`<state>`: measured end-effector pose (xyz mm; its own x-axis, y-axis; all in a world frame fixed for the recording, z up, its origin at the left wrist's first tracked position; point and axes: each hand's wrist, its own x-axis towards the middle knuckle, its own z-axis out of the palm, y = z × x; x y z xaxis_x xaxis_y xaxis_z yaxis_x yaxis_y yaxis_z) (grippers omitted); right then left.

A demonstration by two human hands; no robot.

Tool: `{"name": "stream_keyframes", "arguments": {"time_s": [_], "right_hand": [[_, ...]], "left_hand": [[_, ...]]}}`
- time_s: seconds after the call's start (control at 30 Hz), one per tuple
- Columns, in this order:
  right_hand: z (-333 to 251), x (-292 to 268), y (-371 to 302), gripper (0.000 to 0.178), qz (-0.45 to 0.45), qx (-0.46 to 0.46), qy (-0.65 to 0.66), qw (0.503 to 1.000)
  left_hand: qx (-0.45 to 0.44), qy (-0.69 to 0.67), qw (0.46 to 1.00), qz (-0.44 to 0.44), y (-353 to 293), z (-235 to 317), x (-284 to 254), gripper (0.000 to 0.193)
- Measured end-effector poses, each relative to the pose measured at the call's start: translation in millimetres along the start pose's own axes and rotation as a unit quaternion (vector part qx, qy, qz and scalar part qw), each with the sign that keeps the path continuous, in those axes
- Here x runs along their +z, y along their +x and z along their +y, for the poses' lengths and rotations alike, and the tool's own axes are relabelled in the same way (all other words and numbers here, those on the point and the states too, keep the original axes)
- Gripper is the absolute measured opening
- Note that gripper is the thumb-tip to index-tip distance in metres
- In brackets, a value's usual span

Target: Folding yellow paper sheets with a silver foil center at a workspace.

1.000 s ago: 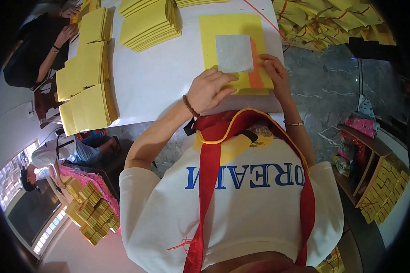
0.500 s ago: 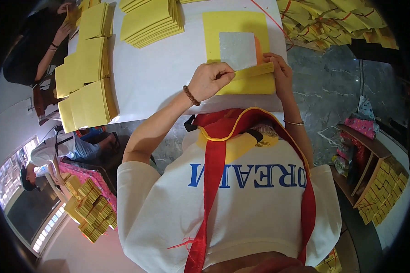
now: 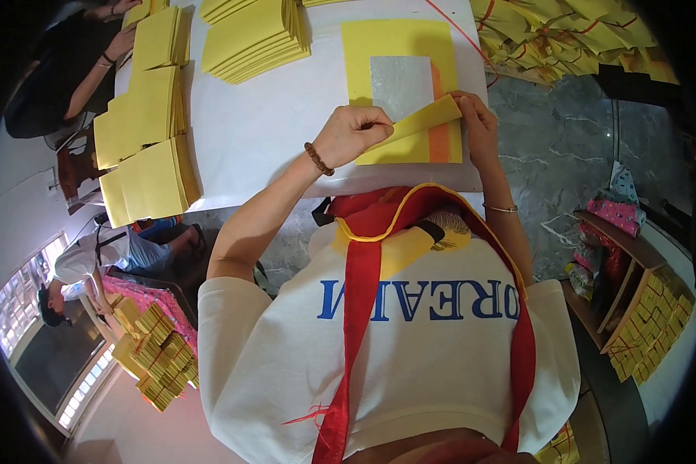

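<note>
Head view: at the near edge of a white table [image 3: 271,131], the left hand [image 3: 352,135] and right hand [image 3: 478,124] each pinch an end of the folded-up lower edge of a yellow paper sheet [image 3: 394,42] bearing a silver foil square [image 3: 400,81] and an orange strip [image 3: 439,139]. Stacks of folded yellow paper [image 3: 251,35] lie farther left on the tabletop.

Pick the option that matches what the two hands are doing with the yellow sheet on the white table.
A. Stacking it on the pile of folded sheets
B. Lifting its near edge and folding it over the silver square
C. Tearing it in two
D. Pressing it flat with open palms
B: the left hand and right hand pinch the raised near edge of the yellow sheet, bending it toward the silver square.
</note>
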<state>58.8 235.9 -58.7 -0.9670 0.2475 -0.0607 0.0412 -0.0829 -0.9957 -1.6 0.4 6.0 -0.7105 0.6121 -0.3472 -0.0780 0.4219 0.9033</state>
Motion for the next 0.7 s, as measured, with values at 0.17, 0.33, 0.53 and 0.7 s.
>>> {"name": "stream_keyframes", "arguments": {"time_s": [0.17, 0.33, 0.53, 0.7], "right_hand": [[2, -5, 0, 0.021, -0.013, 0.024, 0.012, 1.000], [-2, -6, 1, 0.020, -0.093, -0.121, -0.196, 0.969], [15, -4, -1, 0.029, -0.044, 0.019, 0.035, 0.998], [10, -9, 5, 0.029, -0.076, -0.063, -0.071, 0.993]], "left_hand": [[0.002, -0.005, 1.000, 0.001, 1, -6, -1, 0.017], [-0.022, -0.059, 0.998, -0.002, 3, -11, -7, 0.021], [0.291, 0.172, 0.941, -0.024, -8, 3, -34, 0.041], [0.284, 0.292, 0.908, 0.101, 8, -21, -29, 0.035]]}}
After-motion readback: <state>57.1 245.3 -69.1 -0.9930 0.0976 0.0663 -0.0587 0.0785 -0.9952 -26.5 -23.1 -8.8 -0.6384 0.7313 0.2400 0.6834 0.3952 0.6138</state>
